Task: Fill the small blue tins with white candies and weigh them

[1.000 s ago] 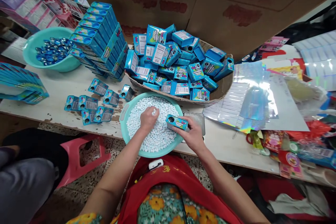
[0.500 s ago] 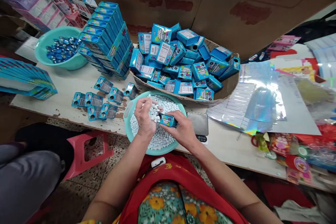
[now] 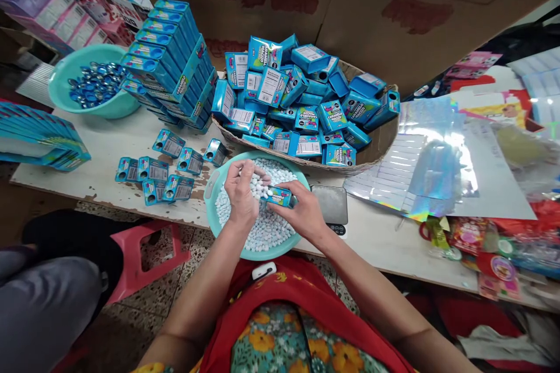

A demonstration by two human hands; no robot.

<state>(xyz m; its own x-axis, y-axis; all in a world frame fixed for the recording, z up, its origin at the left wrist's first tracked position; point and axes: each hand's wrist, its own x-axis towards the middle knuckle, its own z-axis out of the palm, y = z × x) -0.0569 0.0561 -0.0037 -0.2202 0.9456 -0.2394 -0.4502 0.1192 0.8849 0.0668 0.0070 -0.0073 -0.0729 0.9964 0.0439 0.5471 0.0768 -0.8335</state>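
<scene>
Left hand (image 3: 242, 193): palm turned up, fingers half curled into a cup, bearing a heap of white pieces (image 3: 259, 188). Right hand (image 3: 304, 210): closed around a small blue box (image 3: 280, 197), thumb on the near side, fingers on the far side. The box lies tilted on its side, its left end meeting the heap in the left hand. Both hands are positioned above a turquoise basin (image 3: 212, 210) filled with similar white pieces. The basin sits at the near edge of the table (image 3: 371, 249). A scale (image 3: 329, 205) stands just right of the basin, beside the right hand.
</scene>
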